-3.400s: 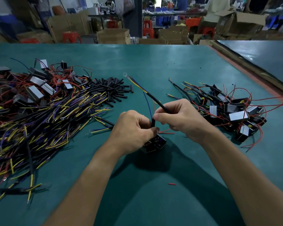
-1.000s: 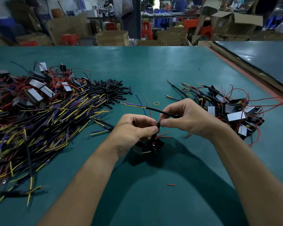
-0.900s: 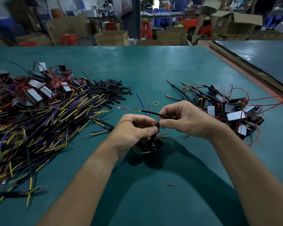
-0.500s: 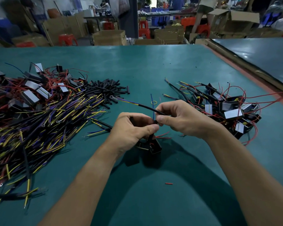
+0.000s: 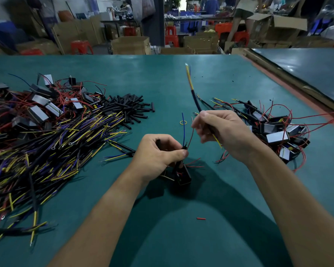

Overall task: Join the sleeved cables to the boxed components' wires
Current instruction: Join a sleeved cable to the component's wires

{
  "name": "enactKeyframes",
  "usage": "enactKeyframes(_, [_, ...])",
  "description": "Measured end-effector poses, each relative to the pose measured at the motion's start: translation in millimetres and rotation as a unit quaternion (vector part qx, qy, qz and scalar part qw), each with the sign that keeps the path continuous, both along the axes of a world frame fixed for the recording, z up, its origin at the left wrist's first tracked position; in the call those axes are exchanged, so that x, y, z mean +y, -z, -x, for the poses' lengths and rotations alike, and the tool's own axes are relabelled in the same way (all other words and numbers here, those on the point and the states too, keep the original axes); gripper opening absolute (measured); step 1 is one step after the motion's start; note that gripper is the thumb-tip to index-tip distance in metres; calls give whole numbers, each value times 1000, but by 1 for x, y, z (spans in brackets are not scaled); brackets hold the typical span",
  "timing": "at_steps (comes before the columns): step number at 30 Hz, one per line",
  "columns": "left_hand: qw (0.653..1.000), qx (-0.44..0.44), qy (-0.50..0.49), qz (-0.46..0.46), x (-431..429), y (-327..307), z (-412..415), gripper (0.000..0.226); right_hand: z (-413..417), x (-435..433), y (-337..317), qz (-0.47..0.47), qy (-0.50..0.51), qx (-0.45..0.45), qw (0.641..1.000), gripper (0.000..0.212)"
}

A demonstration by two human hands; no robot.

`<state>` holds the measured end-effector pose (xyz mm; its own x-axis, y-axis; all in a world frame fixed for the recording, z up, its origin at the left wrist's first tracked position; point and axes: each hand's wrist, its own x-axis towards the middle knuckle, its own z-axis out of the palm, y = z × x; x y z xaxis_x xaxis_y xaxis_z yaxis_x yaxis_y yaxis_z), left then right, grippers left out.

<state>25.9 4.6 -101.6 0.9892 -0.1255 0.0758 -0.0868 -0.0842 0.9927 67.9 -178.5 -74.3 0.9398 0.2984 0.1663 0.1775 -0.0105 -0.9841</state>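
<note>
A wide green table [image 5: 162, 83] fills the view. On its left lies a big tangle of sleeved cables [image 5: 46, 155], yellow and purple at the ends. A smaller pile of boxed components [image 5: 274, 132] with red wires lies on the right, just behind the right hand [image 5: 224, 132]. That hand grips one sleeved cable [image 5: 195, 99], which rises away from its fingers. The left hand [image 5: 158, 153], fingers curled, pinches the wires of a black boxed component [image 5: 182, 175] directly beneath it. A blue wire [image 5: 183, 128] stands up between the hands, which are apart. A red scrap [image 5: 201, 218] lies nearer the viewer.
</note>
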Motion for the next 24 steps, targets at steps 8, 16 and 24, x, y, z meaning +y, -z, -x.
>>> enactKeyframes(8, [1000, 13, 6, 13, 0, -2, 2, 14, 3, 5, 1, -24, 15, 1, 1000, 32])
enactKeyframes(16, [999, 35, 5, 26, -1, -4, 2, 14, 5, 6, 4, -24, -12, -17, 1000, 14])
enactKeyframes(24, [997, 55, 27, 36, 2, -6, 3, 14, 5, 7, 5, -23, -3, -25, 999, 18])
